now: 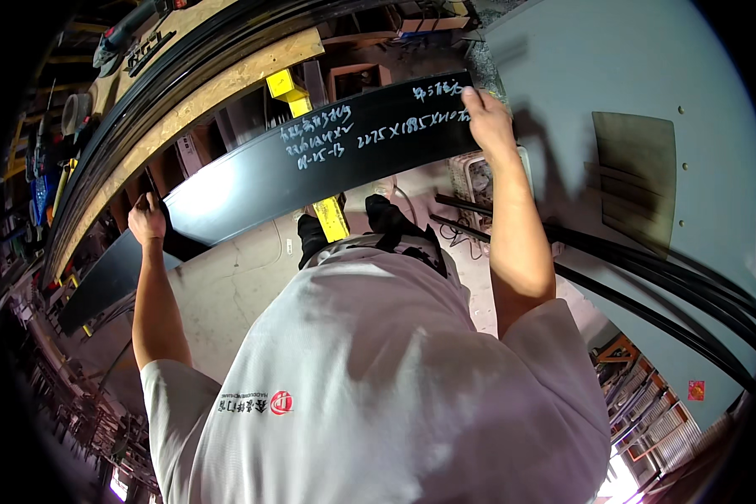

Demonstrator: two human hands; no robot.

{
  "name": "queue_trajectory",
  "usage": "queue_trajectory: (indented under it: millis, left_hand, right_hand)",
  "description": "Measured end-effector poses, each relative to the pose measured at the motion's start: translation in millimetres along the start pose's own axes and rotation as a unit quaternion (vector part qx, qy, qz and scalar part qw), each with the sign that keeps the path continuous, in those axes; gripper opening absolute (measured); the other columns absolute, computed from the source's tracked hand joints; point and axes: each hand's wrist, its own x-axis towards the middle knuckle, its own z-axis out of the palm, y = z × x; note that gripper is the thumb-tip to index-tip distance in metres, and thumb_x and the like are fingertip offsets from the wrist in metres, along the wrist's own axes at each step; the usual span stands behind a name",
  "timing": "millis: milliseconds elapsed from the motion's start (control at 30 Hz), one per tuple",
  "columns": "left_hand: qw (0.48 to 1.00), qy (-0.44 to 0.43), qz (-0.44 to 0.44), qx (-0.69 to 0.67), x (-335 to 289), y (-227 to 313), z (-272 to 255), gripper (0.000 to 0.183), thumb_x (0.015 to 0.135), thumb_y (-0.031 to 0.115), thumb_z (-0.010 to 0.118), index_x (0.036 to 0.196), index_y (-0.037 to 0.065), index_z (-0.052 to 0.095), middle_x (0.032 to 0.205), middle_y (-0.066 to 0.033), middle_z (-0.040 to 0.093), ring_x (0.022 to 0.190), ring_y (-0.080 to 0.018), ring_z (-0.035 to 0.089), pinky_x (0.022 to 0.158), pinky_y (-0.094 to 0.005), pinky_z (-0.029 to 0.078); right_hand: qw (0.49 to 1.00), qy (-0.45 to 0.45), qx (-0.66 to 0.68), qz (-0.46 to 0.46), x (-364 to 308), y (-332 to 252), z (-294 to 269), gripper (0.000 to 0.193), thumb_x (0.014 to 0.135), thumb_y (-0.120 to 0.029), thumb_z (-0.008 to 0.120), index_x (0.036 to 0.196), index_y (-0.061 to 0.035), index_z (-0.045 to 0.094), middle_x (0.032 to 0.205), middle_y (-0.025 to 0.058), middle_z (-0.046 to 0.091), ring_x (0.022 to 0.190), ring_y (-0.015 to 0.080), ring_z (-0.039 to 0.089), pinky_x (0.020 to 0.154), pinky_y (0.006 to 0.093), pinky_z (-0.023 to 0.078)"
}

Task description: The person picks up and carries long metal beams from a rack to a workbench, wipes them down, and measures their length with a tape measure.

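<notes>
A long, flat dark metal-looking panel with white handwriting stretches across in front of me, its right end higher in the picture. My right hand is closed on its right end, the thumb lying on the top face. Toward the left, my left hand is closed at the panel's far edge, next to a dark gap or shadow crossing it. The left fingertips are hidden. Beyond that hand a further dark grey length continues to the lower left. A yellow metal support passes beneath the panel.
A wooden board edge with stacked dark strips runs along the far side. A cordless power tool lies at the far left. Several black bars extend on the right, beside a grey wall with a dark vent-like panel. My feet stand near the support.
</notes>
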Motion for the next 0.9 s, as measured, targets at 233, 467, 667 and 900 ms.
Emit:
queue_trajectory:
  millis: [233,467,667,900]
  left_hand:
    - [1.000,-0.003,-0.003,0.005,0,-4,1,0.044,0.101,0.042,0.053,0.084,0.004,0.068,0.083,-0.0260,0.066,0.082,-0.0481,0.065,0.070,-0.0526,0.051]
    - [0.997,0.011,0.014,-0.079,-5,2,-9,0.048,0.101,0.041,0.059,0.077,0.000,0.065,0.071,-0.0265,0.058,0.064,-0.0454,0.057,0.060,-0.0468,0.046]
    - [0.988,0.018,0.065,-0.141,-1,-6,-7,0.049,0.100,0.035,0.063,0.070,-0.003,0.059,0.060,-0.0240,0.049,0.048,-0.0332,0.041,0.050,-0.0428,0.039]
    - [0.891,-0.225,0.205,-0.337,18,-28,-34,0.027,0.096,0.022,0.067,0.102,-0.003,0.072,0.087,-0.0218,0.073,0.080,-0.0324,0.072,0.074,-0.0391,0.055]
  right_hand:
    - [0.874,0.088,0.425,0.220,-36,72,6,0.051,0.108,-0.045,0.051,0.104,0.0043,0.063,0.093,0.0168,0.071,0.077,0.0246,0.071,0.068,0.0355,0.060]
    - [0.859,0.063,0.419,0.286,-176,54,98,0.024,0.101,-0.023,0.061,0.110,-0.0010,0.064,0.087,0.0125,0.072,0.068,0.0216,0.071,0.063,0.0344,0.060]
    - [0.885,0.036,0.418,0.201,-245,-27,157,0.018,0.103,-0.021,0.063,0.107,-0.0029,0.066,0.083,0.0083,0.071,0.065,0.0168,0.069,0.064,0.0297,0.058]
    - [0.867,-0.105,0.386,0.298,-305,-87,267,0.038,0.102,-0.035,0.067,0.109,0.0020,0.064,0.092,0.0162,0.074,0.073,0.0248,0.075,0.070,0.0358,0.063]
